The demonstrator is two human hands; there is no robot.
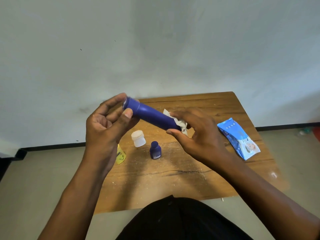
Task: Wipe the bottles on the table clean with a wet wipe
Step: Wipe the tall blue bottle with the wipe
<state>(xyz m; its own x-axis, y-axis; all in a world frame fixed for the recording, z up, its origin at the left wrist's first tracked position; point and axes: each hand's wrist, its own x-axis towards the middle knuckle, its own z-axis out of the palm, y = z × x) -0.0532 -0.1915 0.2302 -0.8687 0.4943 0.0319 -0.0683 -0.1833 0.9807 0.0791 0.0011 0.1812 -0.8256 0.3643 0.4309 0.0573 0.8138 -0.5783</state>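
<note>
Your left hand (105, 123) grips the cap end of the long blue bottle (150, 116), held above the tabletop (190, 170); your right hand (195, 134) presses the wet wipe (180, 122) around its other end.

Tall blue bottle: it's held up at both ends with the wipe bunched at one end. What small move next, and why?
Probably slide the right hand and its wet wipe along the tall blue bottle toward the cap end, which the left hand pinches; the wipe covers only the base, and the middle shows bare.
</note>
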